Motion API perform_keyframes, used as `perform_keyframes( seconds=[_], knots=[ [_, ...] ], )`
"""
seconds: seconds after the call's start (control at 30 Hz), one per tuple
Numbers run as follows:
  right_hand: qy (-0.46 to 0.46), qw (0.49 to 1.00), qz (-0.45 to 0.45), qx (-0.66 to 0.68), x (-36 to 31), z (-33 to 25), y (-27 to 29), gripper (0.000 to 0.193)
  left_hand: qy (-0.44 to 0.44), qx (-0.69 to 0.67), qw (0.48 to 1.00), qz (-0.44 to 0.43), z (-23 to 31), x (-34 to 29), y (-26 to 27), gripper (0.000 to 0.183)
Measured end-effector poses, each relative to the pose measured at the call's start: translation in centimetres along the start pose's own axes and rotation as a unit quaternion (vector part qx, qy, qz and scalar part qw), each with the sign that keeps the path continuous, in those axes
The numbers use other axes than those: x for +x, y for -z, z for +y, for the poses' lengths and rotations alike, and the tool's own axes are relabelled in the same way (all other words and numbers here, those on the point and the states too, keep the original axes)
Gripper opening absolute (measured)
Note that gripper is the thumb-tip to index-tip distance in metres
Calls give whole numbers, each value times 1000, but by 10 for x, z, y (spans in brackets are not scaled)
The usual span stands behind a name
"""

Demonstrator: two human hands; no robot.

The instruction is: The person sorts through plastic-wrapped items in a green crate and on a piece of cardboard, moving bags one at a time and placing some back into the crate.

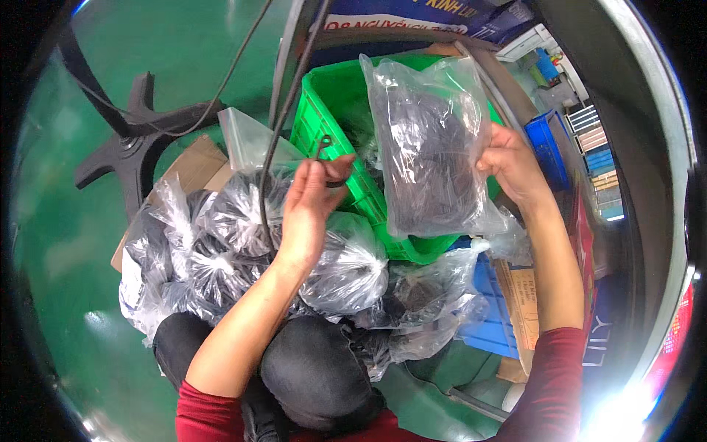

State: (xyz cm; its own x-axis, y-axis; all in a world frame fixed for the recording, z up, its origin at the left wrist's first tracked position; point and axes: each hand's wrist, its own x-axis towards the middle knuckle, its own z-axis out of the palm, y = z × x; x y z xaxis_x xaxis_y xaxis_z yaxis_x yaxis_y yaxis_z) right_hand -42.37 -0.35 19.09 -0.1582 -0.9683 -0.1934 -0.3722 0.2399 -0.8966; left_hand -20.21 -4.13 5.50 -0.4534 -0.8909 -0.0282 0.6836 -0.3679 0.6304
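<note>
My right hand [513,163] is closed on the right edge of a clear plastic bag [431,151], which hangs over a green plastic crate [333,131]. Dark contents fill the bag, but their kind is hard to make out. My left hand [312,197], fingers pinched, holds a thin black looped piece [324,143] left of the bag, beside the crate's near wall. Below and around my left forearm lie several tied clear bags of dark items [346,267]. The crate's contents are mostly hidden behind the held bag.
A flat clear bag [250,138] and cardboard [193,163] lie behind the pile. At the left stands a black star-shaped stand base [136,132] on the green floor [74,243]. A dark cable [271,155] runs down past my left hand. A blue bin [490,306] stands at the right.
</note>
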Motion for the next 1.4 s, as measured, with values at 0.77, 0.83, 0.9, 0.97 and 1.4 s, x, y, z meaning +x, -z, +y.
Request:
perform_keyframes(
  seconds=[0.77, 0.83, 0.9, 0.97, 1.4],
  knots=[
    [198, 881, -216, -372, -14, 46, -166, 35, -201, 385, 900, -21, 17, 17, -22, 23],
    [170, 913, -306, -211, 9, 38, -140, 41, -180, 444, 877, -28, 12, 34, -21, 23],
    [-32, 919, -351, -177, 51, 26, -104, 34, -131, 570, 810, -32, -2, 50, 0, 21],
    [-31, 925, -318, -204, 90, 57, -41, 25, -208, 599, 764, -117, -24, 64, -16, 15],
    [71, 921, 198, -328, 210, 318, -70, 58, -264, 715, 620, -184, -66, 77, 4, 11]
  ],
)
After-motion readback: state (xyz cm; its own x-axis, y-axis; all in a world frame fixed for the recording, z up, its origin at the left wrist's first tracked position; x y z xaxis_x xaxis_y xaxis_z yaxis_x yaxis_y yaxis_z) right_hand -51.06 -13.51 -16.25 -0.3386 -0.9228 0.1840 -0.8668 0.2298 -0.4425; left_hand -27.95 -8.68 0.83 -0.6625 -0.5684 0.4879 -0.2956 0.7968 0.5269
